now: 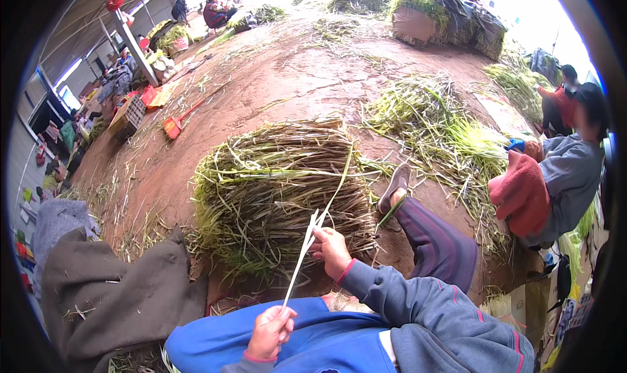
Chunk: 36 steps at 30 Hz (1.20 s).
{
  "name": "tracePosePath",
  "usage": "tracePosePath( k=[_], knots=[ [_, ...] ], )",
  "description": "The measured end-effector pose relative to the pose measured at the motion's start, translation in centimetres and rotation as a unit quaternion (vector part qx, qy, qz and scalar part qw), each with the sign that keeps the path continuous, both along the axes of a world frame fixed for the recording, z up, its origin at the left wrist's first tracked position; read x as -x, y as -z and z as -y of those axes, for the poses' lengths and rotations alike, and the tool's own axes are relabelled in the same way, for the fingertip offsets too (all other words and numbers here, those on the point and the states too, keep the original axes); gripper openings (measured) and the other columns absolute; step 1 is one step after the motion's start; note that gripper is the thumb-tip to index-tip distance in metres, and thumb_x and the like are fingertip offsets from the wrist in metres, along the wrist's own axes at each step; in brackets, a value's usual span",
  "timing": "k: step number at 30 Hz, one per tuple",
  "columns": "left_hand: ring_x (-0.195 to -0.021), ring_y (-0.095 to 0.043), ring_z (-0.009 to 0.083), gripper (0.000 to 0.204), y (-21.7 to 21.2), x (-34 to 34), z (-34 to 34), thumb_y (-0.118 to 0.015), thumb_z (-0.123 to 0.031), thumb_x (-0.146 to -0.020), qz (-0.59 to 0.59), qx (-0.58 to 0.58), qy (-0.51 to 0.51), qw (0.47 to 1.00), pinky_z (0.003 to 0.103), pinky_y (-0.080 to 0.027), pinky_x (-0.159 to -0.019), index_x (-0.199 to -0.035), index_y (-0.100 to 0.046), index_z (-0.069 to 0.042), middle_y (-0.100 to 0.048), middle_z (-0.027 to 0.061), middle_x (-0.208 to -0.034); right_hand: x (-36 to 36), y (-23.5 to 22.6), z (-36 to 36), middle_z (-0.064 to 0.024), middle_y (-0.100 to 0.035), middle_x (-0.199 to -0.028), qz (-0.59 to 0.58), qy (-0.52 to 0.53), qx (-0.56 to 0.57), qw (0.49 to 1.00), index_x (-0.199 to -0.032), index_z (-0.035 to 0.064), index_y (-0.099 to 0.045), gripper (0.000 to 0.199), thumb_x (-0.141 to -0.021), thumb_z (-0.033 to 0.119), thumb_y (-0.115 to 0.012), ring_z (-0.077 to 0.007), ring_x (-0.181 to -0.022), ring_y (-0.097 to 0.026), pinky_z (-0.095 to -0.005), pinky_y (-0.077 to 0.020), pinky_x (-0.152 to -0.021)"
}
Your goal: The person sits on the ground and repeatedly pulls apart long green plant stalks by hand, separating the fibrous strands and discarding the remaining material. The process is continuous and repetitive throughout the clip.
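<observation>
My left hand (271,332) is closed low over my lap, gripping the lower end of several pale, thin plant stalks (299,263). Higher up and to the right, my right hand (332,250) pinches the same stalks near their top. Above it the stalks fan out in loose tips, and one long green strand reaches up over the pile. Just beyond my hands lies a big stacked bundle of long stalks (281,190), brown at the cut ends on the right and green at the left.
A brown cloth (124,295) lies at the near left. An orange dustpan (173,127) rests on the earth floor farther off. Loose green stalks (450,138) spread at the right beside a seated person (562,177) with a blue glove. Covered bundles (450,20) stand at the back.
</observation>
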<state>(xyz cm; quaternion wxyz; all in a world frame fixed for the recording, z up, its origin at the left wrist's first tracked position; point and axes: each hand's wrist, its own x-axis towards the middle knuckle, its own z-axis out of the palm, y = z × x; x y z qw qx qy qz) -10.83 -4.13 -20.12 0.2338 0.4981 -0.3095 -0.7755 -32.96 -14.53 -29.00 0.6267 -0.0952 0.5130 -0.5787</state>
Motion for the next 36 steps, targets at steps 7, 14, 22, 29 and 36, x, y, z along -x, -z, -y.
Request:
tracePosePath(
  k=[7,14,22,29,36],
  knots=[
    [-0.046,-0.044,0.0051,0.019,-6.2,-3.9,-1.5,-0.051,-0.016,-0.098,0.052,0.035,0.031,0.998,0.017,-0.034,-0.044,-0.094,-0.064,-0.005,-0.058,0.0014,-0.066,3.5,-1.6,-0.9,-0.0015,-0.064,-0.077,0.082,-0.132,0.032,0.987,-0.092,0.0063,-0.062,0.021,-0.091,0.027,-0.062,-0.0097,-0.063,-0.060,-0.0222,-0.0479,-0.055],
    [-0.046,-0.031,0.0022,0.020,-8.4,-6.0,-2.8,-0.053,-0.021,-0.097,0.111,0.060,0.058,0.990,0.019,-0.020,-0.043,-0.093,-0.063,-0.004,-0.048,-0.0030,-0.059,9.8,1.3,-0.4,-0.0013,-0.065,-0.075,-0.075,-0.154,0.005,0.985,-0.096,0.0050,-0.066,0.043,-0.091,0.047,-0.060,-0.0058,-0.052,-0.054,-0.0183,-0.0418,-0.046],
    [-0.046,-0.031,0.0018,0.025,-9.3,-6.3,-3.4,-0.051,-0.024,-0.097,0.115,0.050,0.112,0.986,0.019,-0.020,-0.044,-0.092,-0.063,-0.003,-0.051,-0.0035,-0.061,6.6,6.6,2.9,-0.0037,-0.065,-0.075,-0.025,-0.173,-0.131,0.976,-0.095,0.0030,-0.063,0.060,-0.085,0.062,-0.059,-0.0077,-0.047,-0.045,-0.0247,-0.0323,-0.044],
    [-0.046,-0.032,0.0032,0.026,-10.2,-8.9,-4.3,-0.050,-0.024,-0.098,0.125,0.040,0.082,0.988,0.021,-0.021,-0.044,-0.089,-0.061,-0.002,-0.050,-0.0019,-0.059,7.4,9.4,2.8,0.0034,-0.065,-0.075,0.068,-0.185,-0.059,0.979,-0.088,0.0102,-0.068,0.024,-0.094,0.032,-0.059,-0.0051,-0.057,-0.048,-0.0213,-0.0355,-0.051],
    [-0.040,-0.034,0.0099,0.024,-12.1,-16.5,-2.6,-0.045,-0.026,-0.101,-0.244,0.173,-0.269,0.915,0.025,-0.030,-0.040,-0.095,-0.051,-0.003,-0.043,0.0033,-0.053,13.7,4.3,2.8,-0.0105,-0.066,-0.066,-0.515,-0.548,0.038,0.658,-0.080,0.0072,-0.074,0.039,-0.084,0.045,-0.066,-0.0229,-0.063,-0.065,-0.0405,-0.0495,-0.060]
  ],
)
